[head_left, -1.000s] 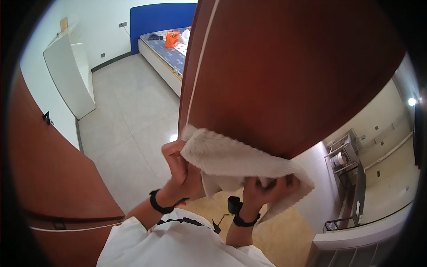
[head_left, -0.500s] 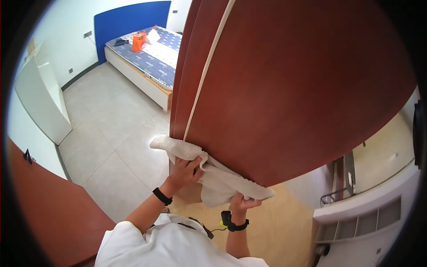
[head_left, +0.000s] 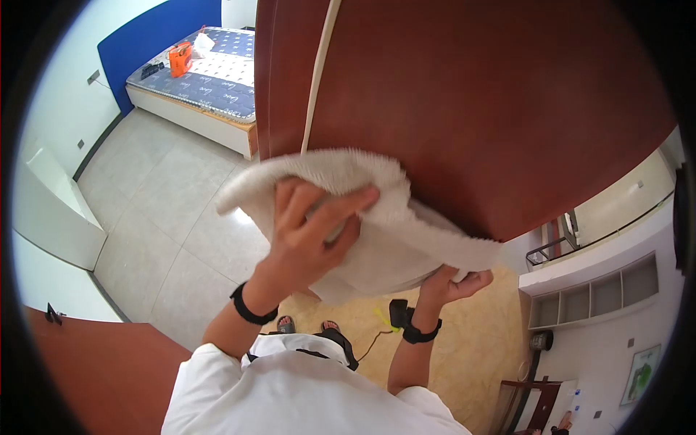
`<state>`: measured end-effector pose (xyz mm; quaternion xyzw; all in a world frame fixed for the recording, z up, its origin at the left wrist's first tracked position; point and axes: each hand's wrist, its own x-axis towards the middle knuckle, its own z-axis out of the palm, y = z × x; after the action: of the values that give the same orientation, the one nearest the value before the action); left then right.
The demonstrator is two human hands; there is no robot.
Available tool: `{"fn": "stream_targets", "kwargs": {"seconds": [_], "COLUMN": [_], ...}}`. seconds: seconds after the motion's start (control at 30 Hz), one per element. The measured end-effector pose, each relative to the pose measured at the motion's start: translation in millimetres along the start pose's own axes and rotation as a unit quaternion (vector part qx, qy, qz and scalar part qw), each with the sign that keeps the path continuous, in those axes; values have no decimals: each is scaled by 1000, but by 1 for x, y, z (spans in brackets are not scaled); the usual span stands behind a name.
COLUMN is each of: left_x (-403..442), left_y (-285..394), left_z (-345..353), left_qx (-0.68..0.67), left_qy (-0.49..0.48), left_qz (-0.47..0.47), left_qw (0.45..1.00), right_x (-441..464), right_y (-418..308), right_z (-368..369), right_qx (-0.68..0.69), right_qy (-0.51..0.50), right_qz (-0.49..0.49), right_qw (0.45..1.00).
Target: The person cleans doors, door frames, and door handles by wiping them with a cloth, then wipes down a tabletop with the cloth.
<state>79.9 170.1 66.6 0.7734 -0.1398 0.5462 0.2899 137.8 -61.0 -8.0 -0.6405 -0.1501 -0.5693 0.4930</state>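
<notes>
Up on the blue-and-white mattress (head_left: 230,98), curly pale letters seem to say "Love". The left hand (head_left: 308,228) grips a fluffy off-white cloth (head_left: 391,243) by the smooth red-brown panel (head_left: 449,116); the right hand (head_left: 444,288) pinches its low edge.

The bed (head_left: 226,99) carries an orange bag (head_left: 180,61); a white bag (head_left: 204,46) sits just beside it. A dark object (head_left: 152,70) lies there too.

1 creased off-white cloth (head_left: 395,243) spreads across the red-brown door (head_left: 464,109).
</notes>
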Motion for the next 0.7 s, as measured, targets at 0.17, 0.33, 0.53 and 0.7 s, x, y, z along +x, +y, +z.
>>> {"fn": "stream_targets", "kwargs": {"seconds": [0.17, 0.33, 0.53, 0.7], "left_x": [-73, -85, -12, -51], "left_y": [-18, -27, -26, -82], "left_z": [6, -3, -28, 29], "left_qx": [-89, -128, 9, 134], "left_qy": [-153, -64, 17, -12], "left_qz": [-112, -149, 51, 7], "left_qw": [978, 978, 999, 991], "right_x": [-41, -13, 83, 57], "right_y": [18, 4, -63, -34], "right_z": [-41, -36, 15, 33], "right_qx": [49, 10, -147, -108], "right_qy": [-166, -175, -104, -60], "right_qz": [169, 3, -196, -218], "right_qw": [970, 985, 964, 968]}}
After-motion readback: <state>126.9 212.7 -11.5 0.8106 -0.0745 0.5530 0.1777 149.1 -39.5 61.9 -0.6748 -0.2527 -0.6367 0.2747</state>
